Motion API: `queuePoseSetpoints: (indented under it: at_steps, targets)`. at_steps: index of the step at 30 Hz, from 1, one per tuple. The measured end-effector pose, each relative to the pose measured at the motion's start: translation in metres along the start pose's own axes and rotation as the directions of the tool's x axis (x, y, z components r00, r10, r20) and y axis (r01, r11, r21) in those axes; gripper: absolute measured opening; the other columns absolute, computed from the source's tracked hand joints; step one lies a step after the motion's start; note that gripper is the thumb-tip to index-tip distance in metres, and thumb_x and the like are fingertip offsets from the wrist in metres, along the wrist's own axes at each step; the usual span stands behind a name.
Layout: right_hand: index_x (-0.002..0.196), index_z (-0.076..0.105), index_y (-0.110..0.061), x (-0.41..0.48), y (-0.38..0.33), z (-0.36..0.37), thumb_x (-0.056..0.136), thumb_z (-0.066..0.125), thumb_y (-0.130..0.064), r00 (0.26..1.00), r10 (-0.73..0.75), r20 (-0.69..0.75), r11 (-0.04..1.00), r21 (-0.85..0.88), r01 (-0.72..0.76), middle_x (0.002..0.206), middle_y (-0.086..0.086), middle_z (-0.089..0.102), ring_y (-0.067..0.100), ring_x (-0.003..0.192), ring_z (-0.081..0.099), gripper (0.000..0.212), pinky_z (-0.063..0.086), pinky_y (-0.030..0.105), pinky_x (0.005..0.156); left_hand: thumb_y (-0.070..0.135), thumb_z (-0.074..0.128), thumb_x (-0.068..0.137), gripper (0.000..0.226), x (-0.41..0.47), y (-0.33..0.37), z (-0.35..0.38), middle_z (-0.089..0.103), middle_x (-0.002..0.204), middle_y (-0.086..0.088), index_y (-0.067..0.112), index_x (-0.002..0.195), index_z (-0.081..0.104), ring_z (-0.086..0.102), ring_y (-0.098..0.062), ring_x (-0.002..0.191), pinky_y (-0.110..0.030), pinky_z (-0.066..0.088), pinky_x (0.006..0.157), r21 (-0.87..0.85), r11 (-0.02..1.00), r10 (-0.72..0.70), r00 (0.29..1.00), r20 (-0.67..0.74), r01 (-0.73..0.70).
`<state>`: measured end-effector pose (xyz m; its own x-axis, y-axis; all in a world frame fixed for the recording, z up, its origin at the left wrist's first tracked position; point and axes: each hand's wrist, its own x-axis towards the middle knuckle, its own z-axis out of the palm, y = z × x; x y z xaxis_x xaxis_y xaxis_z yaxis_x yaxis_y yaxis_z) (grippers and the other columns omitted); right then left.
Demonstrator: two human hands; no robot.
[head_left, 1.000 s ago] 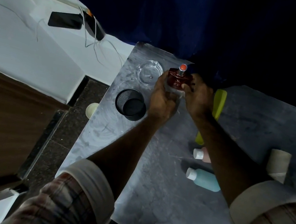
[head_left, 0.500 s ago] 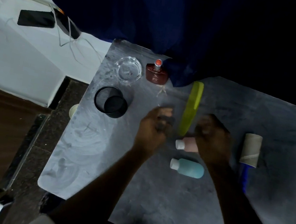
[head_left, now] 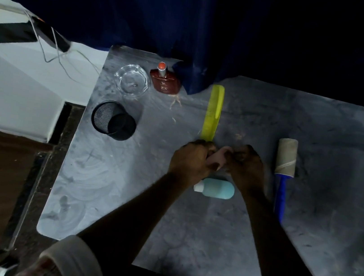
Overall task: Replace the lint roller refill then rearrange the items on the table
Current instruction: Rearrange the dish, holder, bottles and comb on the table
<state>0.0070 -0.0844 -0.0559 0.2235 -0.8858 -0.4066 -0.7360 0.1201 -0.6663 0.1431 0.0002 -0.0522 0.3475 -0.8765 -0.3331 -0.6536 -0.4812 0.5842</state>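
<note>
At the far left, off the tabletop [head_left: 120, 199], a dark phone [head_left: 14, 34] with pale cables lies on a white surface. On the tabletop's left edge stands a black mesh pen cup [head_left: 113, 119]. Behind it, near the back-left corner, is a clear glass ashtray [head_left: 131, 82], and a red perfume bottle [head_left: 165, 82] with an orange-topped cap stands just beside it. Further right a yellow-green comb [head_left: 213, 112] lies lengthwise, its near end just beyond the knuckles of the left hand [head_left: 190, 160].

The left hand grips one end of a small pink bottle [head_left: 217, 157], fingers curled round it and covering that end. The right hand [head_left: 246, 168] closes on the other end, fingers bent over it. Whether the bottle is lifted or resting on the tabletop cannot be told. Just nearer the person, between the two wrists, a teal bottle [head_left: 216, 188] with a white cap lies on its side.

Right of the hands, apart from them, lies the lint roller [head_left: 284, 172], blue handle toward the person and a tan roll seated on its head. The roll is mounted, so the refill step looks finished, though the dim light hides whether the surface is fresh.

The step in hand looks like the rearranging, with the pink bottle as the current piece. The next move probably calls for standing it upright or carrying it to a tidy spot. It must clear the comb's tip and the teal bottle close below, which could roll if nudged.
</note>
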Motion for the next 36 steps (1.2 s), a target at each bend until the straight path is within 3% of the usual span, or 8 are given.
queuePoseSetpoints:
  at_steps: [4,7,11,17,20,23,27,36]
  targets:
    - [0.104,0.063,-0.007,-0.006,-0.006,0.008,0.081,0.083,-0.015,1.000,-0.009,0.025,0.978,0.208,0.004,0.102,0.014,0.071,0.036,0.099,0.072,0.031,0.060,0.057,0.082,0.050,0.080,0.093,0.040,-0.012,-0.009,-0.001,0.073,0.124,-0.002,0.027,0.125,0.075,0.073,-0.029,0.111,-0.044,0.062,0.090,-0.044,0.999,-0.015,0.997,-0.074,0.012]
    - [0.104,0.064,-0.009,-0.010,-0.020,0.011,0.081,0.082,-0.005,0.996,-0.082,0.043,0.949,0.309,0.065,0.100,0.006,0.068,0.038,0.104,0.070,0.030,0.063,0.050,0.081,0.042,0.081,0.095,0.040,-0.024,-0.022,-0.004,0.073,0.127,-0.002,0.024,0.130,0.075,0.074,-0.027,0.110,-0.044,0.062,0.092,-0.141,0.989,-0.064,0.986,-0.151,0.042]
    - [0.099,0.072,-0.009,-0.009,-0.053,0.020,0.080,0.083,-0.008,0.957,-0.284,0.060,0.939,0.221,0.265,0.104,0.015,0.072,0.033,0.100,0.070,0.022,0.057,0.055,0.090,0.032,0.083,0.095,0.037,-0.034,-0.035,-0.015,0.073,0.123,0.000,0.020,0.129,0.073,0.072,-0.018,0.106,-0.037,0.061,0.088,-0.298,0.954,-0.121,0.943,-0.311,0.024]
    - [0.102,0.069,-0.021,0.002,-0.106,0.056,0.087,0.075,-0.022,0.900,-0.434,0.026,0.889,0.173,0.424,0.110,0.006,0.067,0.015,0.095,0.070,0.016,0.063,0.039,0.080,0.014,0.080,0.100,0.029,-0.015,-0.041,-0.038,0.073,0.122,-0.006,0.006,0.128,0.074,0.073,-0.018,0.110,-0.035,0.062,0.092,-0.587,0.806,-0.308,0.797,-0.520,-0.072]
    - [0.102,0.070,-0.020,0.013,-0.126,0.078,0.087,0.074,-0.023,0.881,-0.473,0.028,0.864,0.210,0.457,0.106,0.007,0.071,0.017,0.091,0.072,0.016,0.063,0.040,0.077,0.015,0.072,0.106,0.026,0.002,-0.045,-0.048,0.074,0.125,-0.015,0.004,0.129,0.074,0.073,-0.029,0.116,-0.045,0.062,0.100,-0.601,0.792,-0.341,0.741,-0.579,-0.105]
    - [0.101,0.070,-0.025,0.024,-0.138,0.094,0.088,0.071,-0.027,0.861,-0.508,0.007,0.842,0.216,0.495,0.100,0.003,0.073,0.010,0.088,0.072,0.013,0.063,0.038,0.077,0.019,0.065,0.107,0.034,0.016,-0.051,-0.056,0.072,0.132,-0.020,0.000,0.135,0.069,0.070,-0.032,0.124,-0.044,0.057,0.108,-0.608,0.788,-0.370,0.715,-0.593,-0.096]
    - [0.104,0.071,-0.025,0.037,-0.146,0.107,0.093,0.066,-0.026,0.843,-0.537,-0.012,0.821,0.219,0.526,0.102,-0.002,0.074,0.005,0.091,0.071,0.012,0.064,0.037,0.077,0.011,0.062,0.112,0.033,0.029,-0.059,-0.059,0.068,0.137,-0.023,-0.003,0.142,0.064,0.067,-0.034,0.129,-0.049,0.055,0.111,-0.605,0.792,-0.379,0.706,-0.598,-0.087]
    - [0.108,0.073,-0.018,0.037,-0.141,0.120,0.095,0.065,-0.026,0.848,-0.527,0.055,0.832,0.239,0.501,0.101,0.001,0.077,0.014,0.091,0.075,0.018,0.065,0.042,0.079,0.017,0.048,0.114,0.047,0.026,-0.064,-0.053,0.062,0.146,-0.027,-0.004,0.156,0.053,0.059,-0.042,0.137,-0.055,0.048,0.118,-0.548,0.837,-0.384,0.703,-0.599,-0.009]
